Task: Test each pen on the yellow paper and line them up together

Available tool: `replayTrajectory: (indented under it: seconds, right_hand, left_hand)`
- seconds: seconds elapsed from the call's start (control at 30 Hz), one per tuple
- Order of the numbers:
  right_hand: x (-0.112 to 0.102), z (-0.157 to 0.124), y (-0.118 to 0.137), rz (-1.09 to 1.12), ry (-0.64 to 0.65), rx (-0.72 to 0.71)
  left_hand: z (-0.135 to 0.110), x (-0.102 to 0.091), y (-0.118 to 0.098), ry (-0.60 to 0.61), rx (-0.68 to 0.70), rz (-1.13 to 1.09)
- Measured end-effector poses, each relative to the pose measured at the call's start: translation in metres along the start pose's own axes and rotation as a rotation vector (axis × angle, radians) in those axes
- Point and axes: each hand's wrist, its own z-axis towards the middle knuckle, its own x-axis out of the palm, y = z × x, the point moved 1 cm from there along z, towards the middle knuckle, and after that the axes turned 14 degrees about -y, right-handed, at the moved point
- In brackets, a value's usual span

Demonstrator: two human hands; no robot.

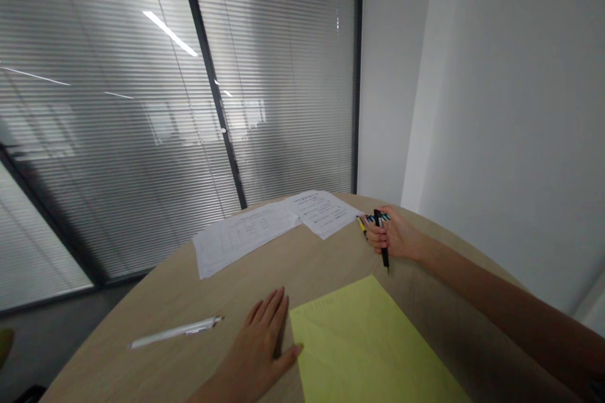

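My right hand (pixel 392 234) is closed around a black pen (pixel 384 257), its tip pointing down toward the table. Just behind that hand lie a yellow-and-black pen or marker (pixel 362 227) and some other small striped items, partly hidden by the fingers. My left hand (pixel 263 343) rests flat on the table with its fingers stretched out, the thumb touching the left edge of a yellow sheet of paper (pixel 363 340). Faint marks show near the sheet's top left corner. To the left of my left hand lies a white pen (pixel 177 331).
Printed white sheets lie at the far side of the round wooden table (pixel 265 267): a stack (pixel 246 233) on the left and another sheet (pixel 324 214) overlapping it. Behind stands a glass partition with blinds (pixel 293 75). A white wall (pixel 510 107) rises on the right.
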Motion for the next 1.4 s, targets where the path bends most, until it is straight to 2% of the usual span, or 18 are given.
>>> replayTrajectory:
  seconds: [0.3,0.73,1.17,1.27,1.4]
  right_hand:
    - [-0.001,-0.002,-0.007,0.016,0.092,0.015]
    - [-0.002,0.001,-0.010,0.073,0.033,-0.049]
    - [0.002,-0.003,-0.011,0.153,0.032,-0.010]
    - [-0.003,0.003,-0.015,0.144,-0.004,-0.011]
    - [-0.014,0.017,-0.024,0.121,-0.129,-0.044]
  left_hand:
    - [0.000,0.000,0.000,-0.028,-0.004,-0.007]
    - [0.003,-0.007,-0.003,0.008,-0.009,0.008]
    - [0.005,-0.008,-0.004,0.022,-0.012,0.003]
    - [0.004,-0.008,-0.004,0.007,-0.015,-0.015]
    - [0.002,-0.004,-0.002,-0.005,-0.008,-0.017]
